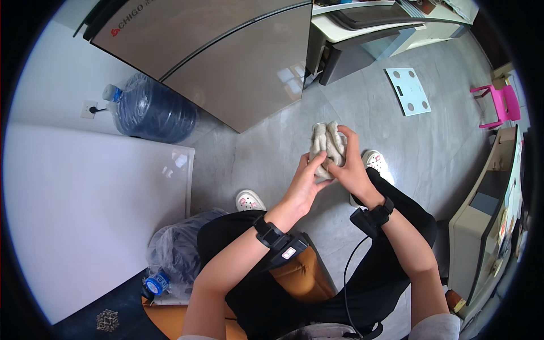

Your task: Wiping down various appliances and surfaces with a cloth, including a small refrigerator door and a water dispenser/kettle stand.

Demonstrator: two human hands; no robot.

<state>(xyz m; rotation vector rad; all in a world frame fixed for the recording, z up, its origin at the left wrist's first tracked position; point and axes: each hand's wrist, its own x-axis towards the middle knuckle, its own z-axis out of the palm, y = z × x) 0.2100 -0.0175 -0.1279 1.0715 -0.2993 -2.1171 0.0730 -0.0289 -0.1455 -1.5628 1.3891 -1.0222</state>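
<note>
A folded grey-white cloth (pixel 326 140), wrinkled and lumpy, is held up between both hands above the floor. My left hand (pixel 302 182) grips its lower left side, the thumb pressed on the front and fingers beneath. On the right side, my right hand (pixel 352 163) has its thumb on the cloth's lower part and its index finger curled over the upper right edge. The back of the cloth and some fingertips are hidden. A black strap with a box-shaped device sits on each wrist, and a thin cable hangs by the right one.
A large refrigerator (pixel 250 63) stands ahead, with a wrapped water jug (pixel 148 108) left of it. A white cabinet (pixel 93 204) fills the left. A glass scale (pixel 408 91) and pink chair (pixel 501 106) are ahead right; a cabinet with shelves (pixel 471 229) stands right. I sit on an orange seat (pixel 301 272).
</note>
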